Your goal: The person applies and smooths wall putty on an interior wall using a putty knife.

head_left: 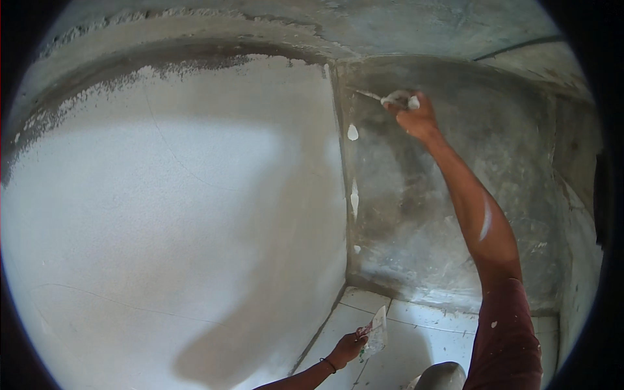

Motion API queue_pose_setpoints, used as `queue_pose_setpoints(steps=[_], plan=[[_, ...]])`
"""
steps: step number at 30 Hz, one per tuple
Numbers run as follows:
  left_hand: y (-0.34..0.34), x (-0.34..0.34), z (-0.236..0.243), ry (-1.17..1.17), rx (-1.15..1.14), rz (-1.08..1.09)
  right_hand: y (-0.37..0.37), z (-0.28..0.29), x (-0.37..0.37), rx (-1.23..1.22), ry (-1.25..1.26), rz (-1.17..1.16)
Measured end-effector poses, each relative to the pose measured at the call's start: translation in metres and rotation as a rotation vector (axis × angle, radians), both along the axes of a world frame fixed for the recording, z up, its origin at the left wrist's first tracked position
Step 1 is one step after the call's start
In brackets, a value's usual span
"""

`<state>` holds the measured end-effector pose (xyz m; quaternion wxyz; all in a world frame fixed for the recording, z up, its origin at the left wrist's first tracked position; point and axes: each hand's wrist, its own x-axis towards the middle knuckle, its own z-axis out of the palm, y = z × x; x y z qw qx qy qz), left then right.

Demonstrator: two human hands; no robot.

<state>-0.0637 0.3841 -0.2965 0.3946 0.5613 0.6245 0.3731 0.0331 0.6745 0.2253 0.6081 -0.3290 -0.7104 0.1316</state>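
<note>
High on the bare grey wall [455,169], close to the corner, my right hand [416,117] is closed around a putty knife [390,100] smeared with white. Its thin blade, seen nearly edge-on, points left toward the corner; whether it touches the wall I cannot tell. Lower down, my left hand [348,350] grips a flat, whitish plate-like scraper [377,328], tilted upright above the floor, with reddish and green marks near the grip. White putty dabs [353,132] sit on the grey wall in a vertical line beside the corner.
A white-coated wall [162,214] fills the left side, its ragged top edge leaving a dark bare band [97,91]. Overhead is a rough grey ceiling [403,26]. White floor tiles [338,331] meet the corner below. A rounded grey object [442,377] shows at the lower edge.
</note>
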Motion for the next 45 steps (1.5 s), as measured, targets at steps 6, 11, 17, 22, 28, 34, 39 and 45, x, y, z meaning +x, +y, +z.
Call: queue_pose_setpoints(steps=[6,11,17,22,28,34,39,45], plan=[[0.017,0.017,0.002,-0.020,-0.014,-0.011,-0.035,0.007,-0.059,0.404,0.064,-0.279],[0.017,0.017,0.012,-0.106,-0.054,0.064,-0.043,-0.031,-0.138,0.264,0.128,-0.065],[0.018,0.001,0.002,-0.106,-0.120,0.108,-0.016,-0.032,-0.131,0.296,0.232,-0.144],[0.024,-0.002,-0.009,-0.042,-0.069,0.135,-0.024,-0.030,-0.134,0.487,0.199,-0.158],[0.026,-0.002,-0.013,-0.194,-0.077,0.110,-0.008,-0.024,-0.148,0.283,0.165,-0.253],[0.027,0.004,-0.013,-0.197,-0.061,0.071,0.008,-0.015,-0.150,0.354,0.158,-0.263],[0.031,0.015,-0.019,-0.112,-0.051,-0.016,0.001,0.014,-0.103,0.276,0.165,0.042],[0.023,0.033,0.004,0.039,0.376,-0.106,-0.154,0.023,-0.050,0.593,-0.089,0.392]])
